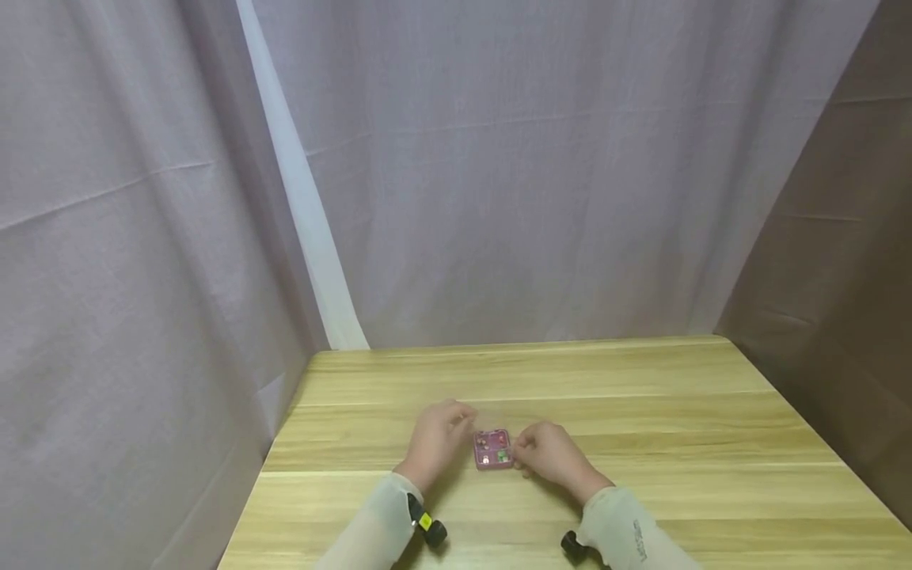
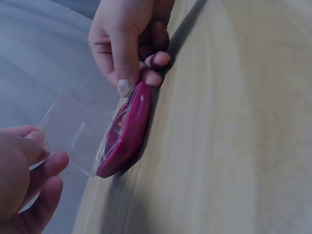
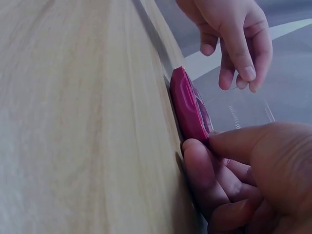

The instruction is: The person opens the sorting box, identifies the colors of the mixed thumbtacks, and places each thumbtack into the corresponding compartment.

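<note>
A small magenta pill box (image 1: 493,465) lies on the table, its compartments holding small red, green, brownish and pale pieces. Its clear lid (image 2: 78,131) is raised from the base, with faint lettering across it. At the lid's free edge, my left hand (image 1: 436,439) pinches the clear plastic between thumb and finger. My right hand (image 1: 552,455) grips the near right side of the box, the thumb (image 3: 234,144) on the rim and the fingers curled against the side. What exactly the small pieces are cannot be made out.
The wood-grain table (image 1: 677,443) extends around both hands. Grey curtains (image 1: 499,174) hang behind it and at the left, with a pale strip (image 1: 299,190) between two of them. A darker curtain (image 1: 841,277) stands at the right. Black wrist cameras (image 1: 434,533) sit at both cuffs.
</note>
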The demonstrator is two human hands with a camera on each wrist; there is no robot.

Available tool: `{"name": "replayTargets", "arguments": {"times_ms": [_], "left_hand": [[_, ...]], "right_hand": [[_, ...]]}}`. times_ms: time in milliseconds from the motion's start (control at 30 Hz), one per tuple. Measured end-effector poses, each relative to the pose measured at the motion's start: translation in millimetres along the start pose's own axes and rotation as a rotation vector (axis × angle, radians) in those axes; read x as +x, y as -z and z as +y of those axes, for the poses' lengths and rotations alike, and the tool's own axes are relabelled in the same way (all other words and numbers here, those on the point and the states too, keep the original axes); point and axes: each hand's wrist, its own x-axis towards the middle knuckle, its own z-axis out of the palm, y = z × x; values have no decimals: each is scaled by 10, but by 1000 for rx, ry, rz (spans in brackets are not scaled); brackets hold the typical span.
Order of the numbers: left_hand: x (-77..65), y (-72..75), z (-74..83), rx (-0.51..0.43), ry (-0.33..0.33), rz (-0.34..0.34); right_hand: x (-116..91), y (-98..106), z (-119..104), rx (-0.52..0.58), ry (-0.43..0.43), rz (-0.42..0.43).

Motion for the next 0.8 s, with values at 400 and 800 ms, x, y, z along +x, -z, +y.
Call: {"name": "replayTargets", "arguments": {"times_ms": [400, 800], "left_hand": [[-298, -114, -18, 91, -110, -95], [-351, -134, 49, 111, -117, -108]], "right_hand": [[-22, 12, -18, -19, 0, 9], [-10, 44, 10, 30, 13, -31]]}}
